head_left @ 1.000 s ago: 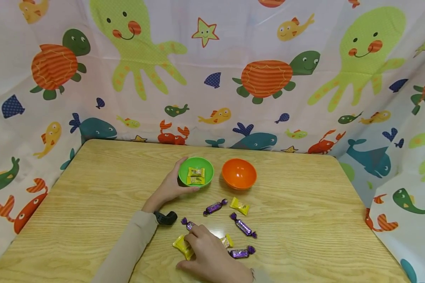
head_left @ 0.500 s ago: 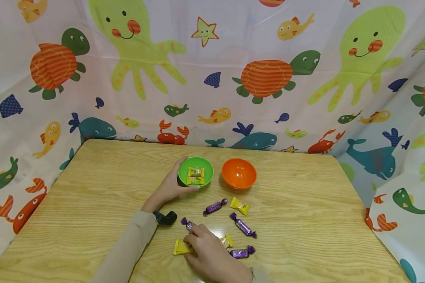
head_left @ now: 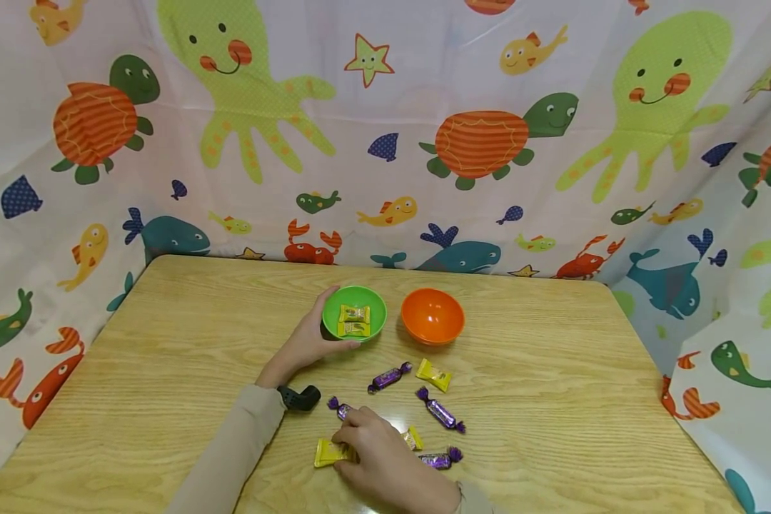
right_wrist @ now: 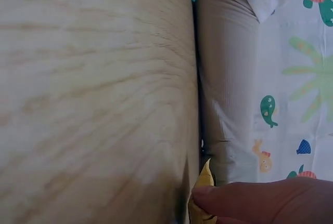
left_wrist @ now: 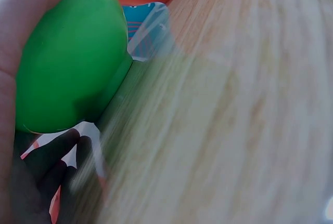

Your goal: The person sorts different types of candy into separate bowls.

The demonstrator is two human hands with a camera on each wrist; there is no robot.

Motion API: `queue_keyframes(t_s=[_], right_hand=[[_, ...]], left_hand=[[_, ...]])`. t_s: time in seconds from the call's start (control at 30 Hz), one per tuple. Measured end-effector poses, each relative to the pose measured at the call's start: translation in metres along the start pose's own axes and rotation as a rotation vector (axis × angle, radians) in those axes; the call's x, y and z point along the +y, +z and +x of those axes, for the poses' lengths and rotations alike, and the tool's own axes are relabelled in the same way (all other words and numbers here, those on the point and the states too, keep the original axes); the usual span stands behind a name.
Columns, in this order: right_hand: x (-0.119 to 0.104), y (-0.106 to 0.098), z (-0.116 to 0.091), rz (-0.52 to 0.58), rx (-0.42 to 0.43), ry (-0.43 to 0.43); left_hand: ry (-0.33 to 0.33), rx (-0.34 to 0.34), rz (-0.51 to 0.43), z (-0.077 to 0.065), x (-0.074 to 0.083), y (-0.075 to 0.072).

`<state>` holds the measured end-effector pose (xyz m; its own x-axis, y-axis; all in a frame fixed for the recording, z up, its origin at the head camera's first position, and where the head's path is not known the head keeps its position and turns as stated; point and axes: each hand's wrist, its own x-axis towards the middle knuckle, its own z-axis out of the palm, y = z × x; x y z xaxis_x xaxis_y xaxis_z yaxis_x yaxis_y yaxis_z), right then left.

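Observation:
My left hand [head_left: 306, 345] grips the green bowl [head_left: 332, 312] from its left side, thumb along the near wall and fingers behind. Inside that bowl lie two yellow-wrapped candies [head_left: 355, 321]. In the left wrist view the thumb presses against the green bowl [left_wrist: 73, 57]. My right hand [head_left: 385, 460], low in the head view, pinches a yellow-wrapped candy [head_left: 329, 452] at the table. The right wrist view has the thumb on this candy's wrapper [right_wrist: 204, 178]. Part of a purple-wrapped candy [head_left: 342, 408] and another yellow candy [head_left: 412, 438] are hidden by the right hand.
An orange bowl [head_left: 446, 330] stands just right of the green one. Purple-wrapped candies [head_left: 389, 378] and a yellow candy [head_left: 433, 375] lie before the bowls, with more purple ones [head_left: 441, 411] to the right. A sea-animal curtain [head_left: 334, 143] hangs behind the wooden table [head_left: 540, 385].
The yellow candy under my right hand has turned from slanted to nearly level, and the right thumb has drawn in against it. My left hand and the green bowl have stayed put.

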<state>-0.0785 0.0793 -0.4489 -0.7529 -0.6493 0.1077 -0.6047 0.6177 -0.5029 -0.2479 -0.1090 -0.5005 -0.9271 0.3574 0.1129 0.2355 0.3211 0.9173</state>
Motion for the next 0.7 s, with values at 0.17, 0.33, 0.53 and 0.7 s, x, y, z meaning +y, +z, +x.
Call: queue_keyframes(t_s=[0.17,0.33,0.53,0.7], right_hand=[[-0.002,-0.009,0.003,0.050,-0.019,-0.006],[-0.002,-0.024,0.007,0.116,-0.027,-0.032],[0.003,-0.046,0.015,0.284,-0.059,-0.013],[0.008,-0.067,0.023,0.384,-0.058,0.054]], left_hand=[[0.001,0.000,-0.003,0.000,0.001,0.000],[0.003,-0.002,-0.005,0.000,0.001,0.000],[-0.009,-0.001,-0.010,0.000,0.003,0.000],[-0.001,-0.003,-0.018,0.000,0.003,0.000]])
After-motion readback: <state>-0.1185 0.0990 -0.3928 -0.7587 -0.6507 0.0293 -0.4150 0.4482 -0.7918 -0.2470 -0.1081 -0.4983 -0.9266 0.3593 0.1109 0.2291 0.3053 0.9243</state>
